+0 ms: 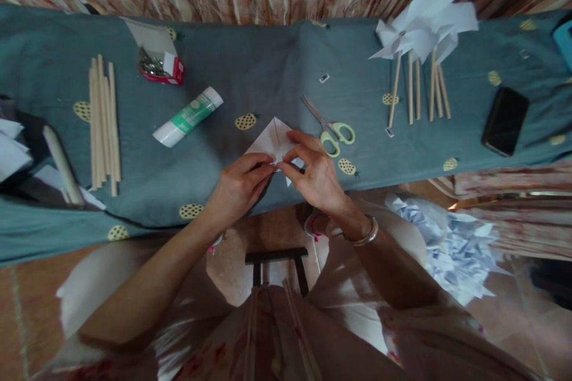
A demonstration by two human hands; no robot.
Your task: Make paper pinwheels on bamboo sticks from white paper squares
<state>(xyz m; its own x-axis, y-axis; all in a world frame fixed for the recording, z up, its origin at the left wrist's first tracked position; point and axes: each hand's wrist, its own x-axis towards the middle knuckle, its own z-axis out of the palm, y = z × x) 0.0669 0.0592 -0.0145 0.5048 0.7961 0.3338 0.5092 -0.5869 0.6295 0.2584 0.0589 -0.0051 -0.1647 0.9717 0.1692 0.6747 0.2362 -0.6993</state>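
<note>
A white paper square (263,141) with crease or cut lines lies near the table's front edge, one corner pointing away from me. My left hand (239,184) pinches its near part between thumb and forefinger. Close beside it, my right hand (315,175) pinches the paper too, thumb and forefinger almost meeting the left fingertips. What the fingertips cover at the paper's middle is hidden. Just right of the paper lie green-handled scissors (329,128), blades pointing away and to the left. A glue stick (188,117) with a green label rests to the left.
Several wooden sticks (103,125) and a red box of metal pins (161,66) lie at left. White paper pinwheels (420,27) on sticks and a black phone (506,121) are at right. A bag of folded paper (460,250) stands below the table.
</note>
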